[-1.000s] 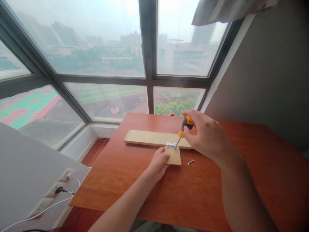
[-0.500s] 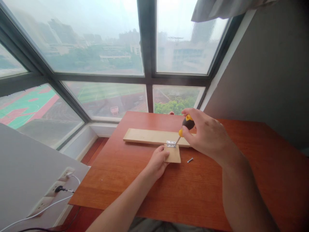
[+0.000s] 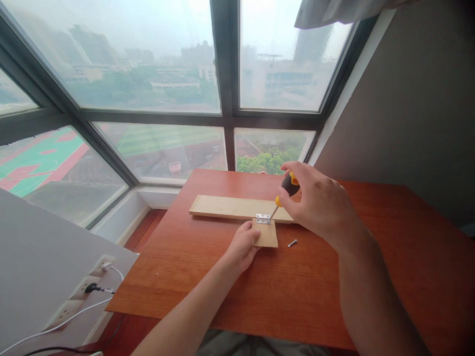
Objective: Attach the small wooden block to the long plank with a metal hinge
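My left hand (image 3: 245,244) grips the left edge of a small thin wooden board (image 3: 267,237), thumb on top. A silver metal hinge (image 3: 263,218) lies across the board's far edge, where it meets a long pale wooden plank (image 3: 222,205). In my right hand (image 3: 315,207) is a short screwdriver (image 3: 289,185) with a black and yellow handle. Its shaft slants down to the left, and the tip is at the hinge's right side. Whether a screw sits under the tip is too small to tell. One loose silver screw (image 3: 293,243) rests to the right of the small board.
Everything lies on a reddish-brown wooden table (image 3: 178,277). Large windows (image 3: 156,148) stand behind it, and a grey wall (image 3: 389,109) is on the right. Sockets with plugged-in cables (image 3: 91,288) are low at the left.
The screwdriver's handle has turned slightly in my right hand, and the fingers have shifted a little around it. My left hand keeps its hold on the small board.
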The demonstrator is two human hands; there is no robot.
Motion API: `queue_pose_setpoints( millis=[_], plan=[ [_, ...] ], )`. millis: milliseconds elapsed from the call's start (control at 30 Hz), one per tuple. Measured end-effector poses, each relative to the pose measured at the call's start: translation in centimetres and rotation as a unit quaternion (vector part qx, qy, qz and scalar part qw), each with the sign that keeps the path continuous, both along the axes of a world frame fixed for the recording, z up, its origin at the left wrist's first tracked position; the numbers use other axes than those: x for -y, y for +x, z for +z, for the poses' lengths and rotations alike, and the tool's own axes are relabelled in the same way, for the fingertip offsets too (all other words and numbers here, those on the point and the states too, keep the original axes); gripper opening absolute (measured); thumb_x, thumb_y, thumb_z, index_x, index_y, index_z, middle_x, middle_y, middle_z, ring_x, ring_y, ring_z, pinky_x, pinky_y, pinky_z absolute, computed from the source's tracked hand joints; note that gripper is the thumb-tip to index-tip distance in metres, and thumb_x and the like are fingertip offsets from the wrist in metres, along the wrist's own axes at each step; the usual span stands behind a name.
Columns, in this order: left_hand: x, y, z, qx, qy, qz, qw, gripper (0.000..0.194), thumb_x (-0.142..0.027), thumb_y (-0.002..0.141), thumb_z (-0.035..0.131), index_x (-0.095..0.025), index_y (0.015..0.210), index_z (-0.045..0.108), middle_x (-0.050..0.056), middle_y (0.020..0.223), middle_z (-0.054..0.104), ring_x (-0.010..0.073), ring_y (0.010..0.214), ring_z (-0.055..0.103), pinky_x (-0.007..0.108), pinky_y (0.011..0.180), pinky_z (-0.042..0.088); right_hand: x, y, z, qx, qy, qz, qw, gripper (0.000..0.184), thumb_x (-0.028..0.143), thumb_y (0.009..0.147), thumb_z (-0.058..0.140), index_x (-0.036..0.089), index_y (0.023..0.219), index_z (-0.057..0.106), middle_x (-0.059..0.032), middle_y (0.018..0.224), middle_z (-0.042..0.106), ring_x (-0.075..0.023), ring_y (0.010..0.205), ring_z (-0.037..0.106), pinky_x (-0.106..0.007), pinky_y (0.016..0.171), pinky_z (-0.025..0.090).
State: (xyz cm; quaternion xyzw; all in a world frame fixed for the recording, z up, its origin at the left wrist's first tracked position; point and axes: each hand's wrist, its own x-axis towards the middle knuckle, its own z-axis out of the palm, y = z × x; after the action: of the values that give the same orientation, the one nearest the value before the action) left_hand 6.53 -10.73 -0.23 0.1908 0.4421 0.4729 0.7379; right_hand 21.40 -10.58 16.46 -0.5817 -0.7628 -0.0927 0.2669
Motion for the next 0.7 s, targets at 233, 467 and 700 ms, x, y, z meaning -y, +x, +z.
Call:
queue_pose_setpoints(
  millis=[233, 467, 700],
  plan=[
    [-0.1, 0.0, -0.1, -0.006, 0.000, 0.002, 1.000, 0.028, 0.000, 0.067, 0.057, -0.012, 0.092, 0.060, 0.011, 0.092, 0.069, 0.0170, 0.073, 0.066, 0.026, 0.062, 0.054, -0.6, 0.0, 0.0, 0.016, -0.001, -0.054, 0.998, 0.028, 0.040, 0.086, 0.056, 0.027, 0.111, 0.061, -0.0026, 0.093, 0.072, -0.0237, 0.072, 0.065, -0.031, 0.057, 0.038],
    [0.0, 0.1, 0.2, -0.002, 0.000, 0.003, 1.000, 0.028, 0.000, 0.066, 0.057, -0.012, 0.092, 0.061, 0.012, 0.092, 0.070, 0.0179, 0.073, 0.067, 0.025, 0.061, 0.053, 0.1, 0.5, 0.3, -0.017, -0.039, 0.029, 0.999, 0.048, 0.022, 0.079, 0.056, 0.026, 0.127, 0.053, -0.0043, 0.119, 0.068, -0.0207, 0.080, 0.066, -0.032, 0.067, 0.044],
    [-0.1, 0.1, 0.3, -0.007, -0.004, 0.006, 1.000, 0.029, 0.001, 0.067, 0.056, -0.012, 0.092, 0.060, 0.012, 0.092, 0.070, 0.0183, 0.075, 0.067, 0.025, 0.061, 0.054, 0.1, 0.2, 0.3, -0.002, -0.001, -0.053, 0.999, 0.028, 0.043, 0.086, 0.056, 0.028, 0.107, 0.066, -0.0035, 0.098, 0.073, -0.0242, 0.076, 0.065, -0.033, 0.060, 0.040]
  ],
)
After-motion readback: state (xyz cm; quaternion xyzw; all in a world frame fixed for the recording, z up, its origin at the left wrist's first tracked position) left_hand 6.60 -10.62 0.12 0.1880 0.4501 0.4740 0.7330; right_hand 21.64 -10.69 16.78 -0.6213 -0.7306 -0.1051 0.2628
